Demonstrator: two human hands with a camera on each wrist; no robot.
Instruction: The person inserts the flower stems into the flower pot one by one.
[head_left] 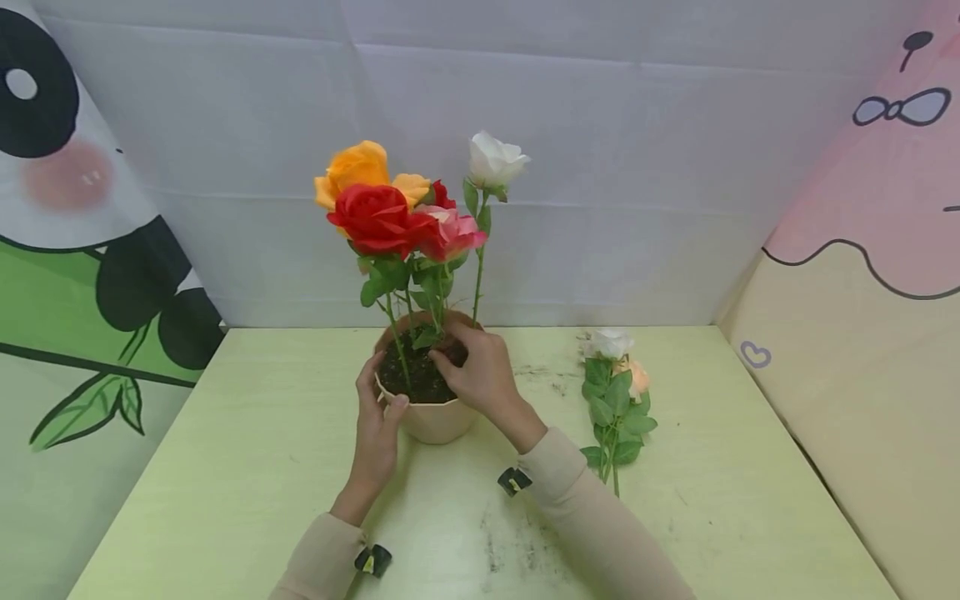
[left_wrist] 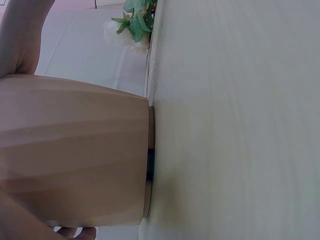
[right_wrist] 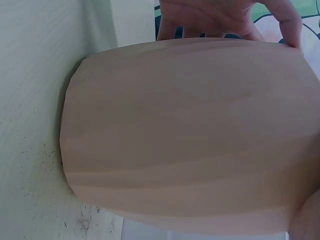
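A beige faceted flower pot (head_left: 438, 422) of dark soil (head_left: 423, 379) stands upright on the table. My left hand (head_left: 378, 433) grips its left side, with the thumb near the front rim; the left wrist view shows the pot wall (left_wrist: 75, 150) close up. Over the soil, my right hand (head_left: 483, 371) reaches in with bent fingers beside the stems. Whether it pinches a stem or only touches soil is hidden. Artificial roses rise from the pot: orange (head_left: 360, 167), red (head_left: 378, 218), pink (head_left: 453, 233) and white (head_left: 495, 160). The white rose's stem passes behind the right hand.
Right of the pot, a white rose (head_left: 610, 342) and a peach rose (head_left: 636, 379) lie with their leafy stems on the pale table (head_left: 247, 467). Soil smudges (head_left: 517, 550) mark the tabletop. A pale cloth wall (head_left: 600, 250) closes off the back.
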